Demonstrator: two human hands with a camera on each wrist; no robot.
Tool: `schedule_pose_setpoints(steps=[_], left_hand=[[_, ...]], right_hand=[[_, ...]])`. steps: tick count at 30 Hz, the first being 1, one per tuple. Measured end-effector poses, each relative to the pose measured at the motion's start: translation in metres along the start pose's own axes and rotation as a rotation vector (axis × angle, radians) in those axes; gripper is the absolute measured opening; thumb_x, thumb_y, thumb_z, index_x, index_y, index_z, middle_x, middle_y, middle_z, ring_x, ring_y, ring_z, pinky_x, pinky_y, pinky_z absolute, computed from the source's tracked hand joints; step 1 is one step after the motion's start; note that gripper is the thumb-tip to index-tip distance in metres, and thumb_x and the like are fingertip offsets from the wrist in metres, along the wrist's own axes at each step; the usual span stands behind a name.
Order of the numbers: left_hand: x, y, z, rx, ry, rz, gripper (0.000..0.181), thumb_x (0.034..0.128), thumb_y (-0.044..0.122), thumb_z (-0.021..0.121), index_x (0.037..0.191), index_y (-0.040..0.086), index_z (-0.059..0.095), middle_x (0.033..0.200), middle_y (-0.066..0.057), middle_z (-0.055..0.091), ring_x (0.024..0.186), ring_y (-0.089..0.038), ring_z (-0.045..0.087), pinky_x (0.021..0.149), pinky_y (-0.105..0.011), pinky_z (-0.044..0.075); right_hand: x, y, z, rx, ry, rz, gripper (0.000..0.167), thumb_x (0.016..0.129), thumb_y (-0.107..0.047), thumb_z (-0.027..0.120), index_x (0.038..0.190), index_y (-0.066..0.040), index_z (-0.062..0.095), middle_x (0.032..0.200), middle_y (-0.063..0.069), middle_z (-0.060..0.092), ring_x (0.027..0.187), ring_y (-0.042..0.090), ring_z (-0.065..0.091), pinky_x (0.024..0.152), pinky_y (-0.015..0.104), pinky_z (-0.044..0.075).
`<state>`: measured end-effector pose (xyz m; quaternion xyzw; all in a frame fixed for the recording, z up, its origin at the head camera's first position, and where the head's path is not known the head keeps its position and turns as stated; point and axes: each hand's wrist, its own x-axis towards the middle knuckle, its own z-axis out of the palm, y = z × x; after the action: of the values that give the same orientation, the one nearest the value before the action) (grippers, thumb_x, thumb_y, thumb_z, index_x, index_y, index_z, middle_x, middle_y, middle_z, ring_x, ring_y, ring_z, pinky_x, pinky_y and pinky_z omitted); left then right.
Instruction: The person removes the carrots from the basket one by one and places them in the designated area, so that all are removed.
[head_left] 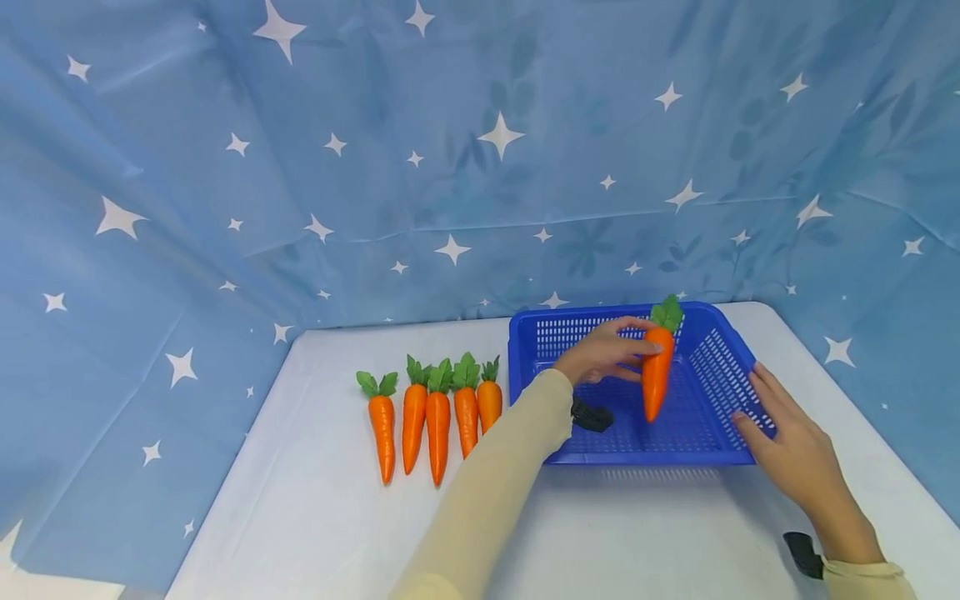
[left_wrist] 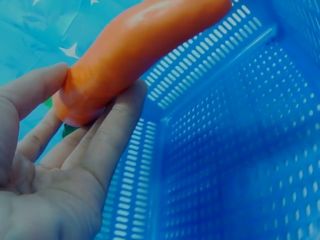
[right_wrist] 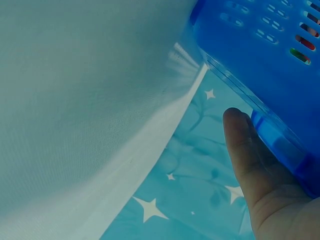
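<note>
My left hand (head_left: 606, 350) pinches an orange carrot (head_left: 656, 375) with green leaves between thumb and fingers. The carrot hangs over the inside of a blue plastic basket (head_left: 611, 457), its leaves up and its tip down. In the left wrist view, the carrot (left_wrist: 135, 50) lies against the thumb and fingertips, above the slotted basket wall (left_wrist: 132, 185). At the basket's right side my right hand (head_left: 795, 446) holds the rim near the front corner. The right wrist view has that hand (right_wrist: 265, 175) close against the basket's outer wall (right_wrist: 240, 55).
Several more carrots (head_left: 437, 425) lie side by side on the white table (head_left: 315, 500), left of the basket, leaves toward the back. The left forearm sleeve (head_left: 495, 500) partly covers the rightmost ones. A blue star-patterned cloth (head_left: 375, 192) hangs behind the table.
</note>
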<state>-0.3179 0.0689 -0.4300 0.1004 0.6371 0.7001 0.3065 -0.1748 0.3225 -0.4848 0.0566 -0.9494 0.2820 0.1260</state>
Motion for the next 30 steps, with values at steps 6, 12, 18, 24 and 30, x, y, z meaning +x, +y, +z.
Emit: schedule_pose_setpoints(steps=[6,12,18,24,30], left_hand=[[-0.009,0.008,-0.013,0.011,0.009,0.017,0.037,0.1014,0.012,0.076,0.137,0.013,0.066,0.110,-0.007,0.071,0.100,-0.032,0.075,0.103,-0.064,0.052],[-0.016,0.013,-0.026,-0.003,0.018,0.038,0.038,0.1021,0.012,0.075,0.138,0.013,0.066,0.111,-0.006,0.072,0.100,-0.027,0.074,0.099,-0.058,0.057],[-0.027,0.021,-0.039,-0.021,0.024,0.073,0.040,0.1033,0.012,0.073,0.142,0.011,0.064,0.114,-0.006,0.072,0.102,-0.026,0.074,0.095,-0.054,0.061],[-0.040,0.031,-0.049,-0.031,0.021,0.106,0.040,0.1041,0.012,0.072,0.143,0.011,0.062,0.114,-0.007,0.072,0.099,-0.025,0.074,0.101,-0.061,0.055],[-0.054,0.038,-0.064,-0.018,0.043,0.135,0.041,0.1049,0.010,0.070,0.145,0.009,0.061,0.112,-0.009,0.073,0.097,-0.026,0.074,0.098,-0.059,0.058]], right_hand=[[0.001,0.001,0.000,-0.011,-0.002,-0.006,0.072,0.112,-0.028,0.050,0.168,0.003,0.017,0.176,0.023,0.009,0.153,0.060,0.018,0.116,0.080,0.016],[0.001,0.002,-0.002,-0.024,-0.011,0.011,0.072,0.113,-0.028,0.048,0.169,0.003,0.015,0.176,0.023,0.007,0.153,0.060,0.017,0.116,0.081,0.015],[0.002,0.002,-0.002,-0.032,-0.019,0.019,0.072,0.112,-0.029,0.048,0.169,0.003,0.015,0.176,0.023,0.007,0.153,0.061,0.016,0.115,0.081,0.015],[0.002,0.001,-0.003,-0.036,-0.019,0.020,0.072,0.112,-0.029,0.048,0.168,0.004,0.015,0.176,0.024,0.006,0.153,0.061,0.016,0.114,0.082,0.015],[0.003,0.000,-0.001,-0.031,-0.018,0.013,0.072,0.112,-0.029,0.047,0.168,0.005,0.015,0.176,0.024,0.006,0.153,0.061,0.015,0.114,0.082,0.014]])
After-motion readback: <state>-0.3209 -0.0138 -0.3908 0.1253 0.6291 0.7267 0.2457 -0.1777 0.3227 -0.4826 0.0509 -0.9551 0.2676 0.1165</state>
